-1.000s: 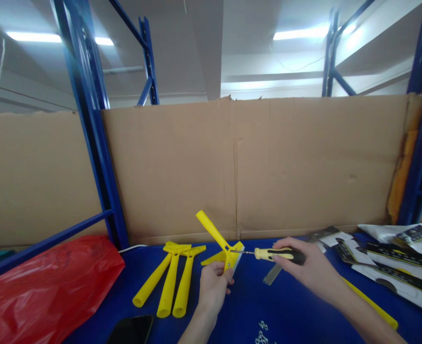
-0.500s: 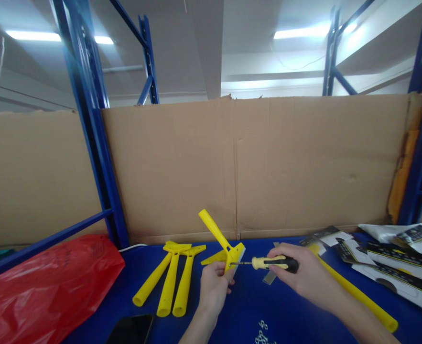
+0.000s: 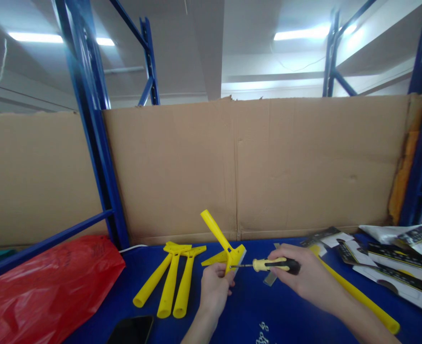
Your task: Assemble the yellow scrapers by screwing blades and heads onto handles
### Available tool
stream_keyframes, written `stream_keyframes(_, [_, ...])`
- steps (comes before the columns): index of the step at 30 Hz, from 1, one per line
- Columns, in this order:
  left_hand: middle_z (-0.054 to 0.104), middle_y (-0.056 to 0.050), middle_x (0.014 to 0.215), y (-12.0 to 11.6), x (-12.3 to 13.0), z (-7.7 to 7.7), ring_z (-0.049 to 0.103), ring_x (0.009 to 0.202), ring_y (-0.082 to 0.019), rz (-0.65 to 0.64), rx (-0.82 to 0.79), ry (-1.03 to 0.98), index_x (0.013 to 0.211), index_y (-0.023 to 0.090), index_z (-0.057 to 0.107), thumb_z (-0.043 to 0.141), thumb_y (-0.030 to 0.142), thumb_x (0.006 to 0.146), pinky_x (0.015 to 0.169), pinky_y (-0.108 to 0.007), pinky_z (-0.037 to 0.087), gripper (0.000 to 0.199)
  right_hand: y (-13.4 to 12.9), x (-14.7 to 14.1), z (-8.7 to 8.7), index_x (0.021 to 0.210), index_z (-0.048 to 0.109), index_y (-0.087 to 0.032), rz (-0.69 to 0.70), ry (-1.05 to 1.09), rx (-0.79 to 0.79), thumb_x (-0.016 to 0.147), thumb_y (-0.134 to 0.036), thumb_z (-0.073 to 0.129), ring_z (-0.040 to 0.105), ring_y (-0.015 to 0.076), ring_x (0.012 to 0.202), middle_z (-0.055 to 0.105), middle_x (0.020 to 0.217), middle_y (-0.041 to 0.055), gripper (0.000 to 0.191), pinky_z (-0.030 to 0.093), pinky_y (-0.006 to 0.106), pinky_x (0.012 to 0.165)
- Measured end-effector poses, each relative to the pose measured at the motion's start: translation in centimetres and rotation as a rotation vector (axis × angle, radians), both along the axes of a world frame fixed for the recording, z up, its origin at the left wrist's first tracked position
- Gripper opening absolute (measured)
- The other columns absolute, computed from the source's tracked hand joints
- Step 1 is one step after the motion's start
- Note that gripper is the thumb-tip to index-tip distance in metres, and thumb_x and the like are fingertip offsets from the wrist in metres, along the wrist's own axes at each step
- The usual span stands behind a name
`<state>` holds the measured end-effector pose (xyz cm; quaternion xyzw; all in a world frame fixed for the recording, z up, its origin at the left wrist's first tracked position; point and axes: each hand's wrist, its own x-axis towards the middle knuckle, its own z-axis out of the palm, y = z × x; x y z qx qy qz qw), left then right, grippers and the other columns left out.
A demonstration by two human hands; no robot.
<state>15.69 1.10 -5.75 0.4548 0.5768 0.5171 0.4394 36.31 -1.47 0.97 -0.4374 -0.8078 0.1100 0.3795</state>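
Note:
My left hand [image 3: 215, 285] grips a yellow scraper [image 3: 215, 227] by its wide head, its handle slanting up to the left and a pale blade strip along the head's right edge. In my right hand [image 3: 302, 272] is a screwdriver [image 3: 264, 264] with a cream and black handle, held level. Its tip meets the scraper head at a small screw point beside my left thumb. Behind the screwdriver, a flat metal blade [image 3: 269, 279] lies on the table, partly covered by my right hand. Small metal nuts or rings [image 3: 262, 333] are scattered at the near edge.
Several yellow scrapers [image 3: 169, 282] lie to the left, near a black phone [image 3: 132, 329] and a red plastic bag [image 3: 53, 286]. A long yellow handle [image 3: 361, 296] runs beneath my right forearm. Printed packages [image 3: 400, 272] cover the right side; a cardboard wall [image 3: 182, 167] stands behind the blue table.
Hardly anything differs. The screwdriver stays at the scraper head, and both hands keep their grips; the view has shifted very slightly.

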Motion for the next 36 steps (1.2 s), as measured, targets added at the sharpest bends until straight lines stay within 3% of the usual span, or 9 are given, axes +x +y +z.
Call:
stream_keyframes(7, [0.061, 0.0, 0.058, 0.0, 0.0, -0.3, 0.057, 0.049, -0.01, -0.001, 0.043, 0.072, 0.072, 0.01, 0.063, 0.059, 0.008, 0.071, 0.037, -0.016, 0.038, 0.004, -0.6, -0.2, 0.2, 0.079, 0.069, -0.021, 0.038, -0.075, 0.041, 0.082, -0.021, 0.055, 0.06, 0.0175, 0.069, 0.063, 0.074, 0.0025, 0.013, 0.045, 0.028, 0.062])
stream_keyframes(10, [0.061, -0.001, 0.059, 0.0, 0.0, -0.4, 0.059, 0.051, -0.011, -0.003, 0.05, 0.098, 0.072, 0.011, 0.063, 0.059, 0.009, 0.071, 0.038, -0.016, 0.039, 0.004, -1.2, -0.4, 0.1, 0.087, 0.064, -0.022, 0.076, -0.073, 0.04, 0.081, -0.017, 0.053, 0.06, 0.0166, 0.073, 0.061, 0.088, 0.0044, 0.013, 0.047, 0.027, 0.063])
stream_keyframes(13, [0.061, -0.001, 0.06, 0.0, 0.1, -0.5, 0.06, 0.052, -0.012, 0.011, 0.043, 0.132, 0.072, 0.012, 0.063, 0.059, 0.01, 0.073, 0.039, -0.017, 0.04, 0.004, -1.7, -0.4, -0.1, 0.105, 0.054, -0.023, 0.053, -0.026, 0.038, 0.077, -0.009, 0.051, 0.059, 0.0151, 0.078, 0.055, 0.108, 0.0065, 0.032, 0.048, 0.025, 0.063])
stream_keyframes(15, [0.061, 0.0, 0.06, 0.0, 0.1, -0.6, 0.059, 0.052, -0.012, 0.013, 0.038, 0.155, 0.073, 0.012, 0.063, 0.059, 0.011, 0.073, 0.039, -0.017, 0.04, 0.004, -1.7, -0.3, -0.1, 0.105, 0.049, -0.024, 0.02, -0.01, 0.035, 0.075, -0.007, 0.05, 0.058, 0.0144, 0.075, 0.055, 0.105, 0.0051, 0.034, 0.048, 0.024, 0.061])
stream_keyframes(20, [0.061, 0.0, 0.06, 0.1, 0.2, -0.6, 0.058, 0.052, -0.012, 0.029, 0.024, 0.17, 0.071, 0.013, 0.062, 0.061, 0.01, 0.072, 0.039, -0.017, 0.039, 0.003, -1.2, -0.3, -0.1, 0.09, 0.05, -0.024, -0.034, 0.016, 0.011, 0.083, -0.017, 0.048, 0.056, 0.0138, 0.063, 0.06, 0.08, -0.0002, 0.01, 0.046, 0.024, 0.056])
stream_keyframes(23, [0.061, 0.0, 0.06, 0.1, 0.2, -0.7, 0.058, 0.052, -0.012, 0.03, 0.028, 0.183, 0.073, 0.013, 0.062, 0.06, 0.011, 0.074, 0.039, -0.017, 0.039, 0.003, -0.8, -0.4, -0.3, 0.095, 0.056, -0.024, -0.067, 0.044, 0.02, 0.086, -0.026, 0.049, 0.061, 0.015, 0.064, 0.066, 0.086, 0.0027, 0.012, 0.049, 0.025, 0.055])
stream_keyframes(26, [0.06, 0.0, 0.059, 0.1, 0.2, -0.9, 0.058, 0.052, -0.012, 0.024, 0.03, 0.198, 0.073, 0.013, 0.063, 0.058, 0.011, 0.074, 0.039, -0.017, 0.039, 0.005, -0.6, -0.5, -0.4, 0.099, 0.06, -0.023, -0.106, 0.046, 0.045, 0.087, -0.033, 0.049, 0.067, 0.0185, 0.073, 0.07, 0.094, 0.0054, 0.019, 0.053, 0.029, 0.064])
stream_keyframes(30, [0.061, 0.0, 0.06, 0.1, 0.2, -0.9, 0.06, 0.054, -0.013, 0.031, 0.032, 0.187, 0.072, 0.013, 0.063, 0.059, 0.013, 0.073, 0.039, -0.018, 0.04, 0.004, -0.5, -0.5, -0.5, 0.1, 0.061, -0.023, -0.214, -0.019, 0.017, 0.089, -0.042, 0.044, 0.068, 0.0245, 0.079, 0.073, 0.084, 0.0062, 0.029, 0.052, 0.035, 0.07])
stream_keyframes(36, [0.062, 0.0, 0.06, -0.1, 0.3, -0.7, 0.061, 0.054, -0.013, 0.041, 0.041, 0.176, 0.072, 0.013, 0.062, 0.058, 0.014, 0.074, 0.04, -0.017, 0.04, 0.004, -1.0, -0.4, -0.6, 0.116, 0.045, -0.024, -0.107, 0.055, -0.013, 0.082, -0.025, 0.049, 0.063, 0.0162, 0.067, 0.063, 0.102, 0.0071, 0.034, 0.052, 0.027, 0.058])
